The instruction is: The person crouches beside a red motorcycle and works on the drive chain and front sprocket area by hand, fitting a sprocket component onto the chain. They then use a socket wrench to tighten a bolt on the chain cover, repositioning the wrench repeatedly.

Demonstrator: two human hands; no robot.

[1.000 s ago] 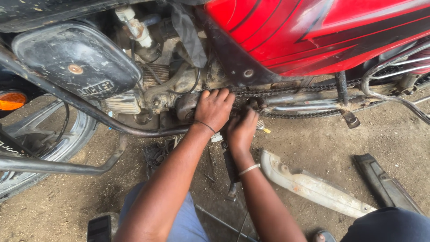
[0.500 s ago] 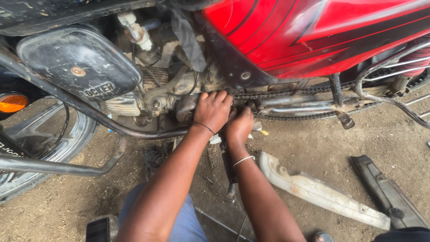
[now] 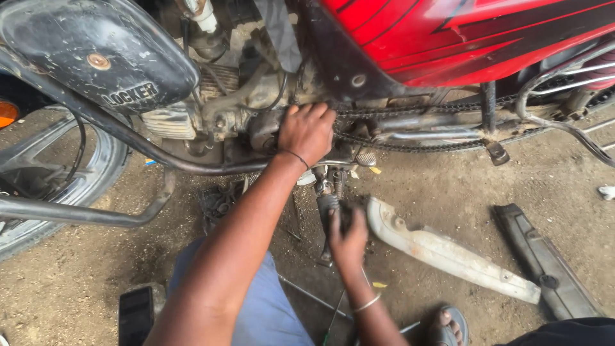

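From the head view, the left hand (image 3: 307,131) is pressed against the grimy engine casing (image 3: 256,122) of a red motorcycle (image 3: 461,38), just where the drive chain (image 3: 410,144) runs in; its fingers (image 3: 314,112) are curled together over a part there, but whether they clamp anything is hidden by the hand itself. Lower down, the right hand (image 3: 348,238) is closed around the dark handle of a tool (image 3: 327,208) that stands on the dirt floor (image 3: 448,186) below the footpeg, near a cluster of small metal pieces. A pale chain cover (image 3: 442,251) lies on the ground just beside that hand, with a black plastic panel (image 3: 544,259) farther to the right. The front wheel (image 3: 57,179) sits at the left edge. As a judgement, the risks lie in the left fingers resting so close to the chain, which could pinch them if the wheel turns, and in small loose parts getting lost in the dirt if the tool is dragged through them.
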